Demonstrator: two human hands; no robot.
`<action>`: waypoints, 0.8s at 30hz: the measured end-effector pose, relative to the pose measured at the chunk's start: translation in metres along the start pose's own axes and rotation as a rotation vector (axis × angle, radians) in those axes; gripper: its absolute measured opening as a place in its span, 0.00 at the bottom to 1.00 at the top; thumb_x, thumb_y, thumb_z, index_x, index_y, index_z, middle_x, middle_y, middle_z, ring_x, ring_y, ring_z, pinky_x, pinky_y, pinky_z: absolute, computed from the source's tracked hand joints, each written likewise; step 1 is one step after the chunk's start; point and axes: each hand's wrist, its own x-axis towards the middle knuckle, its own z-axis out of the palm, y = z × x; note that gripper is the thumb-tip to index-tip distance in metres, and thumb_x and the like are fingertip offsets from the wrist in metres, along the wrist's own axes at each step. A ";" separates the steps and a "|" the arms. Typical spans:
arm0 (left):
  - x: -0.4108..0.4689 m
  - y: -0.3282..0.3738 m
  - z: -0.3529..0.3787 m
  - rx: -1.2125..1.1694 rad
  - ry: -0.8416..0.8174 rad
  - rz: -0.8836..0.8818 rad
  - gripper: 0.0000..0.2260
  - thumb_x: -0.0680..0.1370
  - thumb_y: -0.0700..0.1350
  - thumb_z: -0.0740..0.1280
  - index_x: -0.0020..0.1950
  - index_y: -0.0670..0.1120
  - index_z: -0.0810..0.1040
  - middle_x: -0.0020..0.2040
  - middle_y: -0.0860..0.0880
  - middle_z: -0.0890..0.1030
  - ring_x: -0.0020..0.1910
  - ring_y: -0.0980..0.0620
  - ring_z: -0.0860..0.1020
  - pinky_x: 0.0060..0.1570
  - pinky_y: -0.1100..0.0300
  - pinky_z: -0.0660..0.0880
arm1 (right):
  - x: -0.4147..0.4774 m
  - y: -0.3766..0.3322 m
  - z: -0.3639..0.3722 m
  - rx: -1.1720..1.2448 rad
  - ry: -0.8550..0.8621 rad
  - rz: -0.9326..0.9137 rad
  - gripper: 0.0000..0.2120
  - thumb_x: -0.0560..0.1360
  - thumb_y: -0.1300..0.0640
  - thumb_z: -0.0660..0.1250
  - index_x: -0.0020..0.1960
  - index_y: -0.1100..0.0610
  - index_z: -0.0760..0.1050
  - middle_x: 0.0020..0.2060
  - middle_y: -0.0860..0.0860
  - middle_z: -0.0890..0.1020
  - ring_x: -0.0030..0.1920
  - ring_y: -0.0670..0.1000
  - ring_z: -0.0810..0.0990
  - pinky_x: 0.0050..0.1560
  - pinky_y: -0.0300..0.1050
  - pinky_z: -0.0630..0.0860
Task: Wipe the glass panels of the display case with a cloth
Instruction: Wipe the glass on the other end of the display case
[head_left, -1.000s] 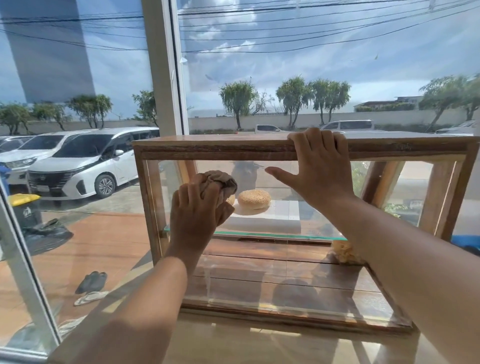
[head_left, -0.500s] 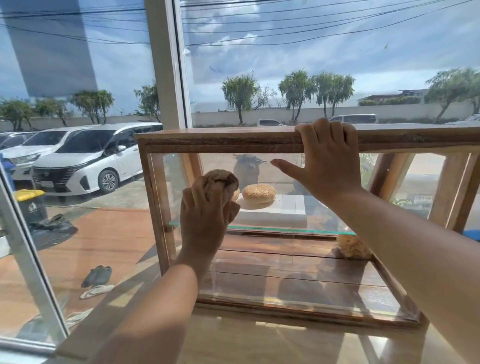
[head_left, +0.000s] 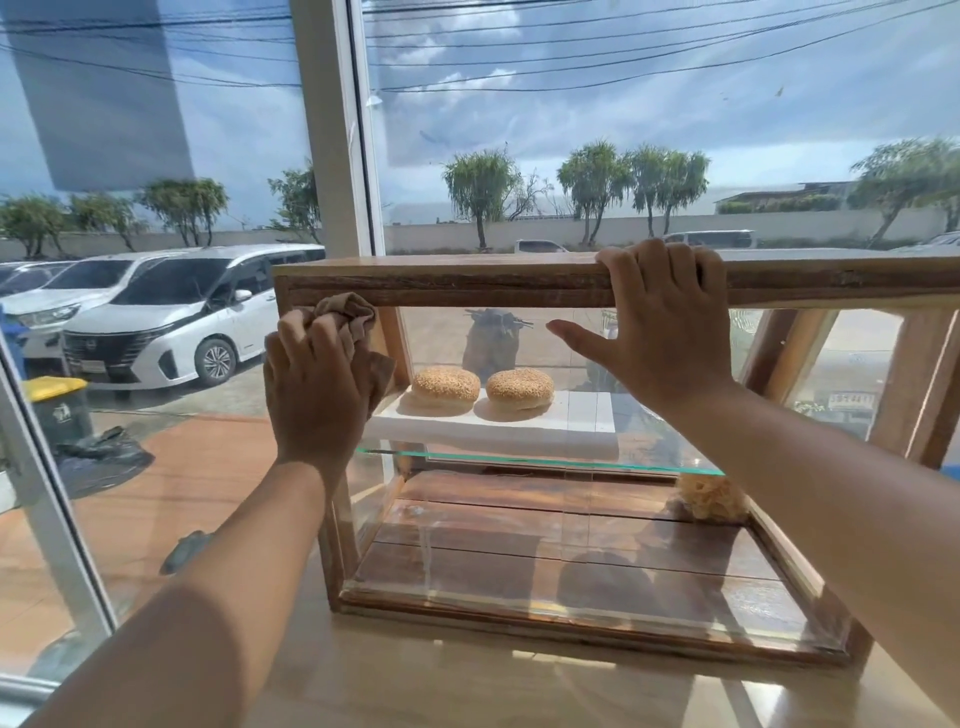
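The case (head_left: 447, 283) stands on a pale counter (head_left: 467, 686) by the window (head_left: 623, 130), wood-framed with glass sides. The right hand (head_left: 660, 332) lies spread on its top rail, fingers hooked over the edge, thumb out across the front glass. The left hand (head_left: 317, 384) is closed round a brown cloth (head_left: 348, 317), pressing it to the glass at the upper left corner. Two buns (head_left: 483, 387) sit inside on a white board.
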 end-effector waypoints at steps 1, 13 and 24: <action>0.000 -0.003 0.001 -0.002 0.002 0.020 0.13 0.83 0.50 0.59 0.56 0.39 0.69 0.57 0.34 0.72 0.50 0.36 0.70 0.50 0.45 0.68 | 0.002 0.001 0.000 0.003 0.008 0.001 0.34 0.76 0.28 0.58 0.59 0.60 0.72 0.48 0.58 0.75 0.48 0.59 0.72 0.55 0.55 0.64; -0.090 0.017 0.007 -0.025 -0.129 -0.188 0.15 0.82 0.46 0.58 0.55 0.34 0.73 0.55 0.32 0.73 0.49 0.35 0.72 0.48 0.43 0.70 | 0.003 -0.002 0.002 0.015 0.029 -0.010 0.34 0.77 0.29 0.57 0.59 0.60 0.71 0.48 0.58 0.75 0.48 0.59 0.72 0.55 0.55 0.64; -0.076 0.099 0.009 -0.217 -0.076 -0.045 0.12 0.79 0.47 0.61 0.55 0.39 0.72 0.57 0.34 0.74 0.49 0.38 0.72 0.48 0.48 0.70 | 0.000 -0.003 -0.002 0.006 -0.013 -0.006 0.34 0.77 0.29 0.58 0.59 0.61 0.72 0.49 0.58 0.75 0.49 0.60 0.72 0.56 0.55 0.64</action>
